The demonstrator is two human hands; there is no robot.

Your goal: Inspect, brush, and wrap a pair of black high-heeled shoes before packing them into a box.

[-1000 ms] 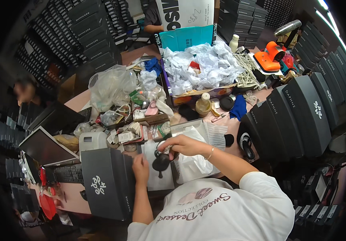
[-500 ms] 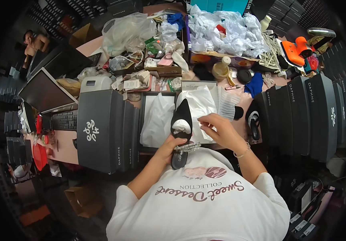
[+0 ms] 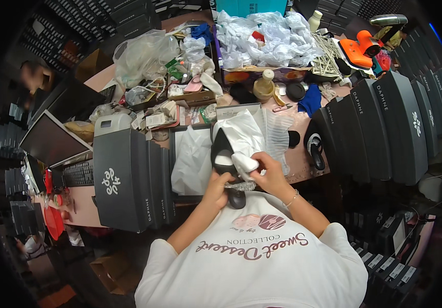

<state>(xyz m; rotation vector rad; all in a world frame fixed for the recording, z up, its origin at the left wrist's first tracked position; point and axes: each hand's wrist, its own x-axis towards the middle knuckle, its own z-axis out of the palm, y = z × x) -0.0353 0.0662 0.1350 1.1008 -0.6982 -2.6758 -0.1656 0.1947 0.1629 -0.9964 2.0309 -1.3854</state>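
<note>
The black high-heeled shoe (image 3: 224, 154) sits upright between our two hands, just in front of our chest, its pointed toe aimed away from us over the open shoebox (image 3: 180, 134) lined with white tissue paper (image 3: 193, 159). Our left hand (image 3: 219, 184) comes up from the lower edge with the forearm bent inward; its fingers are curled closed around the rear of the shoe, near the glittery strap (image 3: 240, 186), with the dark heel (image 3: 237, 198) hanging just below the palm. Our right hand (image 3: 268, 172) reaches in from the right, wrist bent, a thin bracelet (image 3: 291, 199) on it; its fingers are pinched shut on a wad of white stuffing paper (image 3: 242, 141) that touches the shoe's opening, the rest of the sheet rising above the shoe. We cannot tell how deep the wad goes inside.

To the left of the open box stands a row of dark grey shoeboxes (image 3: 123, 179) on end, and a longer row of black shoeboxes (image 3: 385, 128) curves along the right. A second black shoe (image 3: 314, 149) lies on the pink tabletop (image 3: 303, 164) just right of our hands. Further back are a box of crumpled white paper (image 3: 267, 38), a clear plastic bag (image 3: 141, 51) and a blue cloth (image 3: 311, 100). A laptop (image 3: 51, 141) and keyboard (image 3: 79, 173) sit at the far left.
</note>
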